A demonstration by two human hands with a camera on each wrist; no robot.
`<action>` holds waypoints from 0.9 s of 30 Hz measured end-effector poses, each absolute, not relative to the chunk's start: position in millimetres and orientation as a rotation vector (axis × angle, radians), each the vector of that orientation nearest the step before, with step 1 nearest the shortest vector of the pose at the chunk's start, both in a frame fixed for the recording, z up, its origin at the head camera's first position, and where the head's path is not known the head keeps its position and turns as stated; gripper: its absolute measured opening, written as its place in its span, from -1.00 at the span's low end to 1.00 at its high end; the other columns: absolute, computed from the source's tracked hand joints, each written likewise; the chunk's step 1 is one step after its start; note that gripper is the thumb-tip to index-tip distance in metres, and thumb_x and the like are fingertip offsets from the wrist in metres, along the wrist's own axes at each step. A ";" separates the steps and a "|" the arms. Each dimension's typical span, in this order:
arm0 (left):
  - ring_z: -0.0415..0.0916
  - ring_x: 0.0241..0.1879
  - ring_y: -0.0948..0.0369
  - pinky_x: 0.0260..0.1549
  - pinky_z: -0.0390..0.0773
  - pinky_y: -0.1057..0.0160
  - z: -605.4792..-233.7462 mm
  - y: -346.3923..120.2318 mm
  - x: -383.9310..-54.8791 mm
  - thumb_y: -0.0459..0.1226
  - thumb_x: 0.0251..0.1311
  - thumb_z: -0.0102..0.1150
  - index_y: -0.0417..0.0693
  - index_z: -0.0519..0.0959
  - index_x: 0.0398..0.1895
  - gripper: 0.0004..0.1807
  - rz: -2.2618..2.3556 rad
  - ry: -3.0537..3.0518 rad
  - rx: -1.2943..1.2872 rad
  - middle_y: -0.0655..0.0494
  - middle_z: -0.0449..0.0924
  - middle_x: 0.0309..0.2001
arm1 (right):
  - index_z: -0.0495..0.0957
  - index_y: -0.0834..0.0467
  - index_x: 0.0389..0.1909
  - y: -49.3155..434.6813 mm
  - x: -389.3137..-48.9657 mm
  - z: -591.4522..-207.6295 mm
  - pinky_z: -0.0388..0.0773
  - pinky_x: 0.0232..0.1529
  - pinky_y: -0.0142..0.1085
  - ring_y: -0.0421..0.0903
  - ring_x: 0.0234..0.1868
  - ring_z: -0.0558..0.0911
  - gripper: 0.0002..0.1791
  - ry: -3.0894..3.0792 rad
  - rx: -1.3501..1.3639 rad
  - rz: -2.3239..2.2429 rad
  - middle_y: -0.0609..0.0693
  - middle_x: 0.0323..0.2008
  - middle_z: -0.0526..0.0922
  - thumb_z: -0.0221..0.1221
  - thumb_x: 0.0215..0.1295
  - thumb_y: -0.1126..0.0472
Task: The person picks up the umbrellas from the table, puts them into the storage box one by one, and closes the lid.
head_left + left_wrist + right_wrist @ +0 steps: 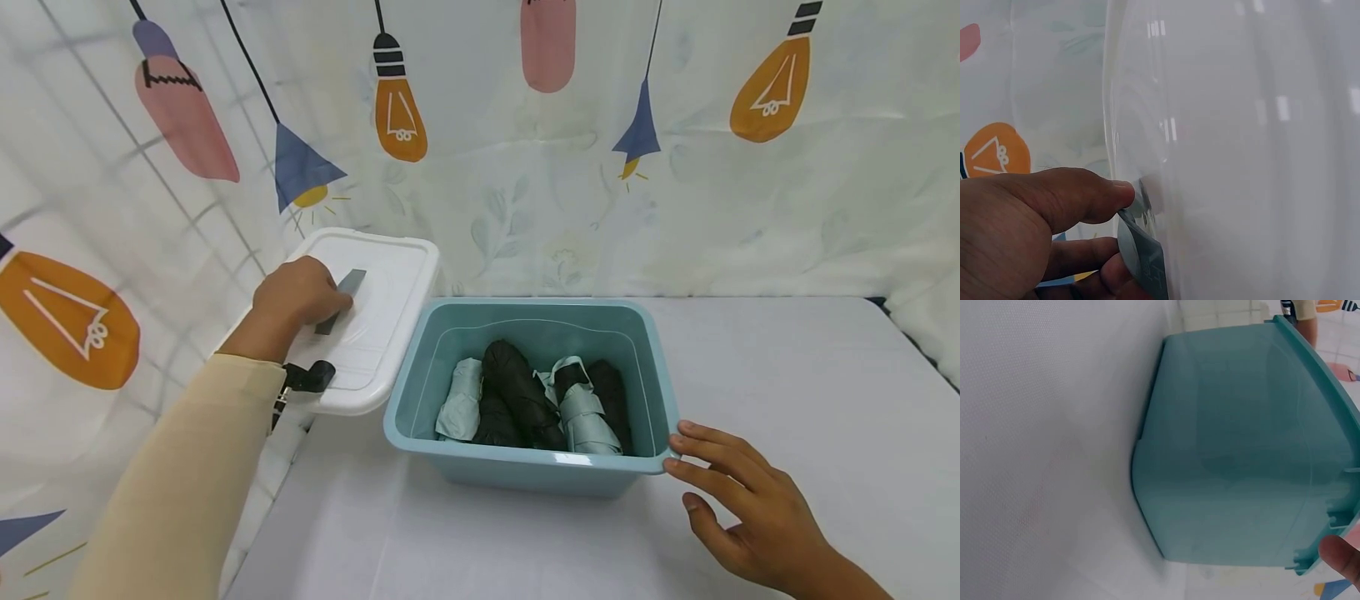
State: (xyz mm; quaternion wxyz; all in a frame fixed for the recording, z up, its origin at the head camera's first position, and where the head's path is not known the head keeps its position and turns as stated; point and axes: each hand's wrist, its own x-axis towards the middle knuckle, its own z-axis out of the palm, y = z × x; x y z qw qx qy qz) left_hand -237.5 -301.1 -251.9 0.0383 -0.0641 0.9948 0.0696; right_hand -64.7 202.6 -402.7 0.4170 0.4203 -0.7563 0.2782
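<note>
My left hand grips the grey handle of a white lid, which is tilted at the left of a teal storage bin. In the left wrist view, thumb and fingers close around the grey handle. Inside the bin lie rolled bundles: a black one, a pale blue one and a pale blue one with black, among others. My right hand touches the bin's right front corner with its fingers extended. The right wrist view shows the bin's outer wall and my thumb by its rim.
The bin stands on a table with a white cloth. Behind and to the left hangs a white curtain printed with bulbs and lamps. A dark wrist camera is strapped to my left wrist, close to the lid.
</note>
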 end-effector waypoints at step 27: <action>0.54 -0.29 -0.05 -0.37 0.51 0.01 -244.1 -291.4 -235.7 -0.03 0.21 0.26 -0.28 0.69 -0.07 -0.53 0.176 2.999 -0.140 -0.10 0.66 -0.28 | 0.71 0.29 -0.12 204.3 -63.1 -402.1 0.32 0.22 -0.54 -0.10 0.32 0.51 -0.56 -1.921 1.047 0.698 0.23 -0.05 0.70 -0.02 0.56 0.03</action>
